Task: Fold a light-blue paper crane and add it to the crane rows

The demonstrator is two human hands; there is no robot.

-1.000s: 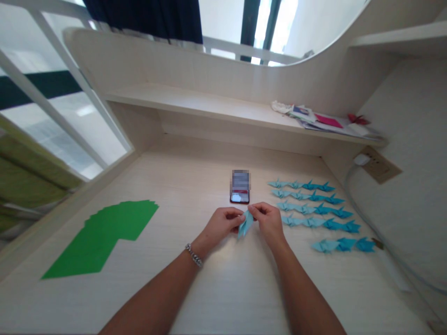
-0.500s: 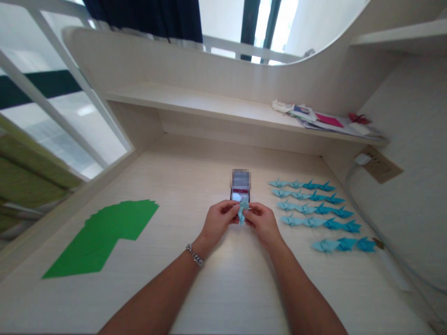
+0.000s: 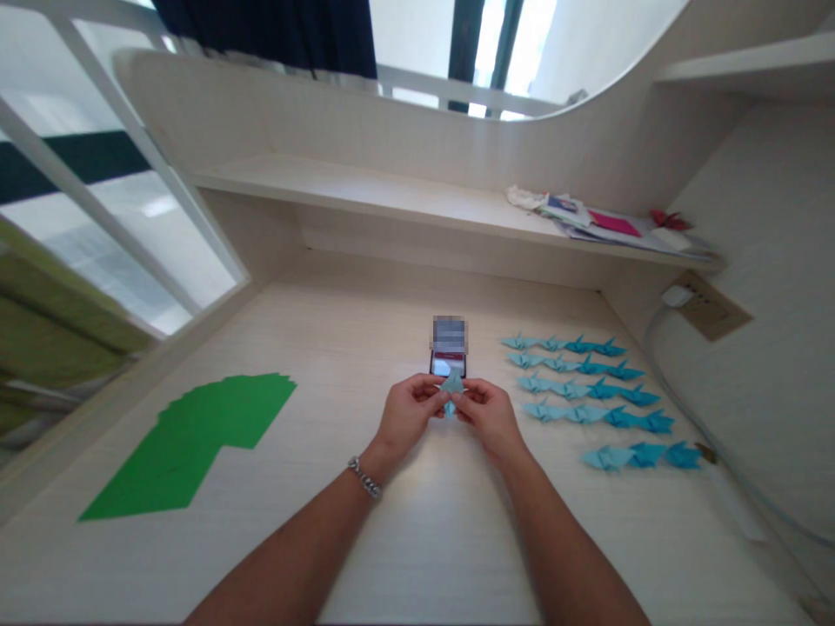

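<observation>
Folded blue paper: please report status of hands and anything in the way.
The left hand and right hand pinch the folded blue paper over the desk. Behind it the phone, paper cranes to the right. Nothing blocks them.

Desk [image 3: 417, 539]: pale wood-grain top. L side: green paper sheets [image 3: 189, 439], fanned stack, lying flat. Centre, toward back: phone [image 3: 448, 356], face up, screen lit. R side: paper cranes [image 3: 591, 391] in five rows, light blue shading to darker blue. Shelf [image 3: 365, 196] above desk: loose papers [image 3: 606, 226] at R end.
</observation>
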